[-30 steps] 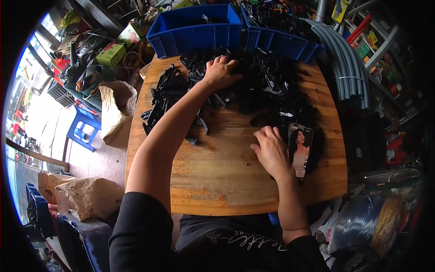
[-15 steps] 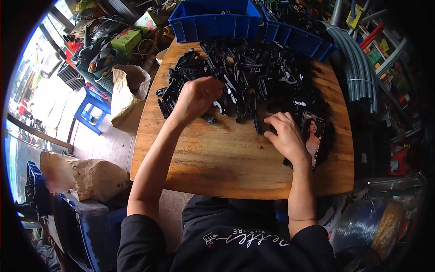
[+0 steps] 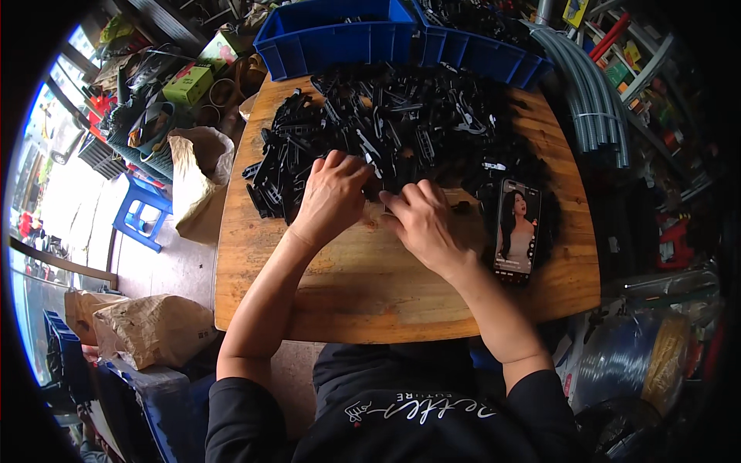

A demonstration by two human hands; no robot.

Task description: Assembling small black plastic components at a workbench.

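Black plastic parts (image 3: 401, 131) meet both hands (image 3: 378, 204), fingers curled, knuckles up.

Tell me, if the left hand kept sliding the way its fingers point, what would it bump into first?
Most likely the heap of black plastic parts: the left hand points up the wooden table and its fingertips already reach the heap's near edge.

Light: daylight, strongest from the street at the left edge, washed out there.
Tabletop (image 3: 401, 293): evenly lit, soft shadows under both forearms.
Black parts pile (image 3: 401, 131): dark, detail merges.
Phone screen (image 3: 517, 228): bright, readable.
Edges: heavy fisheye bending, black vignette.
Focus: centre sharp, rim soft.
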